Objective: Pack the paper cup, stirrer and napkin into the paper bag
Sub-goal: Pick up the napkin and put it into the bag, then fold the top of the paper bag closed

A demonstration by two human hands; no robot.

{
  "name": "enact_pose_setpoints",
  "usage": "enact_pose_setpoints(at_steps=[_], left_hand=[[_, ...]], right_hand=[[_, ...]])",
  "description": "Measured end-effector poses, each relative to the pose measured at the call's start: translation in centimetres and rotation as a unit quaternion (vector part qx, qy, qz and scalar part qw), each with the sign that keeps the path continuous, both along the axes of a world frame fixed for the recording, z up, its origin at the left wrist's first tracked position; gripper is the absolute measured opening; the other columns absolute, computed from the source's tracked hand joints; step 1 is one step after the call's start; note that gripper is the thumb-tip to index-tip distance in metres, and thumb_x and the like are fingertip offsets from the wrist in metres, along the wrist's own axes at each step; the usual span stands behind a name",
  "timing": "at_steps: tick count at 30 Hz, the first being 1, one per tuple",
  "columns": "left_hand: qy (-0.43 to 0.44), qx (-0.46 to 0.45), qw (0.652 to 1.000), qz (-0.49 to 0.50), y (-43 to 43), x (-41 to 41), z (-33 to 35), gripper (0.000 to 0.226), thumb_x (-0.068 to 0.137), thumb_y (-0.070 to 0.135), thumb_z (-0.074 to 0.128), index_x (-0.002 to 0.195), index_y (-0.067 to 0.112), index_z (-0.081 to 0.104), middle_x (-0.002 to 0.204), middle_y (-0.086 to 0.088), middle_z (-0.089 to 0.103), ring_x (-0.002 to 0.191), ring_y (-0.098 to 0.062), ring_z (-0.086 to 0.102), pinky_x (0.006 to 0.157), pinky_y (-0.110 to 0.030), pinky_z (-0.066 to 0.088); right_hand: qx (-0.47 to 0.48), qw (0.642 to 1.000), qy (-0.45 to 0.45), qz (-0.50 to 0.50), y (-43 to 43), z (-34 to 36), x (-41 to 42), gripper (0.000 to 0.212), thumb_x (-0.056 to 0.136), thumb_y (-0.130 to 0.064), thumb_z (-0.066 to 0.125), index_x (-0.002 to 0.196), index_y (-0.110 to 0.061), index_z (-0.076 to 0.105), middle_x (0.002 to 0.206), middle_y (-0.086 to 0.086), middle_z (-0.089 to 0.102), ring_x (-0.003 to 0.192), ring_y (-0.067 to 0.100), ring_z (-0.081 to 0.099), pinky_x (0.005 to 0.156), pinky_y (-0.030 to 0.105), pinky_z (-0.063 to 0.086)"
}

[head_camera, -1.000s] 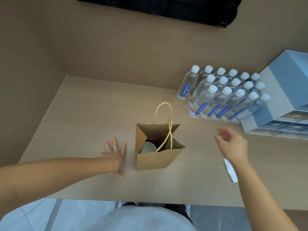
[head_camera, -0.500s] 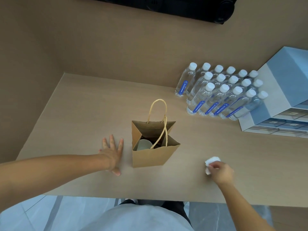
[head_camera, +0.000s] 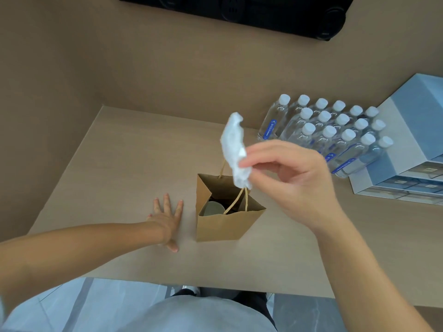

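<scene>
**Holding a soft napkin over the open bag**

Pinching the napkin (head_camera: 233, 149) between thumb and fingertips, the right hand (head_camera: 294, 185) is raised above the paper bag (head_camera: 223, 224), which stands upright in the middle of the counter (head_camera: 115, 164). The fingers are closed on the lower middle part of the napkin, and its crumpled upper end stands free above them. The left hand (head_camera: 167, 219) lies flat on the counter just beside the left wall of the bag, fingers spread, holding nothing and not touching the bag.

Inside the bag a round pale rim shows, most likely the paper cup (head_camera: 213, 208). I cannot tell if the stirrer is in there also. One twisted handle has fallen across the mouth.

The napkin looks very light and limp, so it probably folds and drifts instead of dropping straight. A light pinch is enough; it cannot slip much, but it may tear if pulled. I think it is better to lower it into the mouth beside the handle before letting go. The bag itself is thin and light, so a push may tip it.
</scene>
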State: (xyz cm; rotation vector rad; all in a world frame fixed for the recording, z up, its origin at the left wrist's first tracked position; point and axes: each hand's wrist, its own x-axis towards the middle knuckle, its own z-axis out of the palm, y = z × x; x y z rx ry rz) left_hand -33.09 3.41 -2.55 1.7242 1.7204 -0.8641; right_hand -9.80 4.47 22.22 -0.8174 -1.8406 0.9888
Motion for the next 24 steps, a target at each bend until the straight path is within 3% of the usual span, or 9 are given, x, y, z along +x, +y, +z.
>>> enact_pose_setpoints(at_steps=[3, 6, 9, 13, 15, 18, 20, 21, 24], left_hand=[[0.004, -0.001, 1.0, -0.005, 0.1, -0.2, -0.1, 0.137, 0.07, 0.05, 0.08, 0.146, 0.021, -0.03, 0.152, -0.023, -0.037, 0.14, -0.051, -0.022, 0.117, -0.057, 0.021], [0.011, 0.001, 1.0, -0.009, 0.1, -0.3, -0.5, 0.138, 0.069, 0.052, 0.081, 0.145, 0.021, -0.031, 0.151, -0.024, -0.037, 0.14, -0.052, -0.021, 0.116, -0.057, 0.022], [0.01, 0.003, 1.0, -0.005, 0.2, -0.3, -0.8, 0.139, 0.069, 0.051, 0.081, 0.145, 0.022, -0.031, 0.151, -0.023, -0.038, 0.14, -0.051, -0.023, 0.117, -0.058, 0.02], [0.01, 0.011, 1.0, -0.01, 0.2, -0.3, -1.2, 0.138, 0.069, 0.051, 0.081, 0.146, 0.023, -0.03, 0.152, -0.022, -0.037, 0.14, -0.05, -0.023, 0.117, -0.058, 0.019], [0.006, 0.017, 1.0, -0.007, 0.1, -0.4, -1.3, 0.138, 0.069, 0.051, 0.081, 0.146, 0.024, -0.03, 0.152, -0.021, -0.037, 0.14, -0.05, -0.024, 0.117, -0.058, 0.019], [-0.004, 0.031, 0.999, -0.008, 0.0, -0.6, -1.2, 0.138, 0.069, 0.051, 0.081, 0.146, 0.024, -0.03, 0.152, -0.021, -0.037, 0.14, -0.049, -0.024, 0.117, -0.058, 0.02], [-0.017, 0.037, 0.999, -0.003, -0.2, -0.8, -1.0, 0.137, 0.069, 0.051, 0.081, 0.147, 0.024, -0.028, 0.153, -0.02, -0.035, 0.141, -0.05, -0.023, 0.117, -0.057, 0.021], [-0.029, 0.04, 0.999, 0.007, -0.2, -0.9, -0.7, 0.133, 0.071, 0.051, 0.08, 0.149, 0.024, -0.025, 0.155, -0.02, -0.033, 0.141, -0.05, -0.021, 0.117, -0.056, 0.022], [-0.112, 0.059, 0.991, 0.046, -0.5, -0.8, 1.1, 0.103, 0.076, 0.049, 0.073, 0.151, 0.02, 0.008, 0.158, -0.017, 0.008, 0.143, -0.045, 0.014, 0.109, -0.046, 0.037]], right_hand=[[0.094, 0.959, -0.266, 0.025, 1.0, 0.0, -1.4, 0.02, 0.081, 0.005, 0.065, 0.086, -0.011, 0.076, 0.081, 0.002, 0.07, 0.075, 0.021, 0.066, 0.069, 0.035, 0.056], [0.025, 0.869, -0.492, 0.047, 1.8, -0.9, -2.3, 0.022, 0.083, -0.007, 0.057, 0.087, -0.022, 0.071, 0.078, -0.002, 0.061, 0.071, 0.023, 0.06, 0.058, 0.034, 0.051], [-0.02, 0.784, -0.616, 0.072, 1.9, -1.9, -3.7, 0.018, 0.084, -0.009, 0.055, 0.087, -0.023, 0.066, 0.084, 0.004, 0.055, 0.075, 0.032, 0.061, 0.05, 0.028, 0.04], [-0.079, 0.73, -0.668, 0.119, 1.6, -2.4, -5.1, 0.021, 0.09, -0.01, 0.053, 0.104, -0.018, 0.067, 0.079, 0.005, 0.045, 0.066, 0.027, 0.055, 0.046, 0.024, 0.033], [-0.081, 0.742, -0.658, 0.105, 1.1, -1.2, -5.1, 0.021, 0.09, -0.006, 0.051, 0.103, -0.014, 0.066, 0.078, 0.006, 0.044, 0.06, 0.024, 0.05, 0.046, 0.026, 0.035], [-0.036, 0.81, -0.582, 0.061, 0.3, 1.6, -3.3, 0.021, 0.087, -0.008, 0.049, 0.091, -0.016, 0.067, 0.083, 0.01, 0.061, 0.073, 0.032, 0.062, 0.06, 0.038, 0.055], [-0.044, 0.855, -0.516, 0.018, -0.2, 3.6, -0.8, 0.02, 0.09, -0.016, 0.054, 0.096, -0.024, 0.071, 0.089, -0.002, 0.072, 0.086, 0.018, 0.066, 0.076, 0.036, 0.057], [-0.068, 0.874, -0.481, -0.004, -0.4, 4.3, 0.7, 0.018, 0.091, -0.019, 0.058, 0.098, -0.028, 0.073, 0.091, -0.011, 0.075, 0.089, 0.006, 0.067, 0.081, 0.027, 0.055], [-0.169, 0.879, -0.439, -0.084, -0.1, 3.3, 6.0, 0.017, 0.085, -0.023, 0.071, 0.097, -0.034, 0.073, 0.091, -0.019, 0.076, 0.086, -0.006, 0.068, 0.084, 0.019, 0.052]])
